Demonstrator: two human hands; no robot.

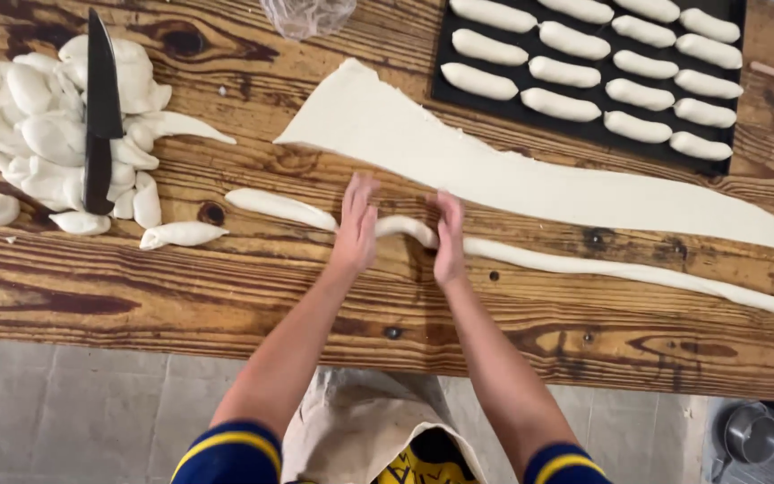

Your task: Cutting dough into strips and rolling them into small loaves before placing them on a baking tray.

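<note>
A long rope of white dough (602, 267) lies across the wooden table (226, 287), from the middle left to the right edge. My left hand (356, 224) and my right hand (448, 237) stand edge-on upon it, palms facing, fingers straight. The stretch of rope between them humps up slightly. Behind the rope lies a long flat sheet of dough (494, 170), widest at its left end.
A heap of dough scraps (38, 134) sits at the far left with a black knife (100, 108) on top. A black baking tray (584, 130) at the back right holds several shaped dough rolls. Clear plastic (306, 16) lies at the back edge. A metal pot (752, 435) stands on the floor.
</note>
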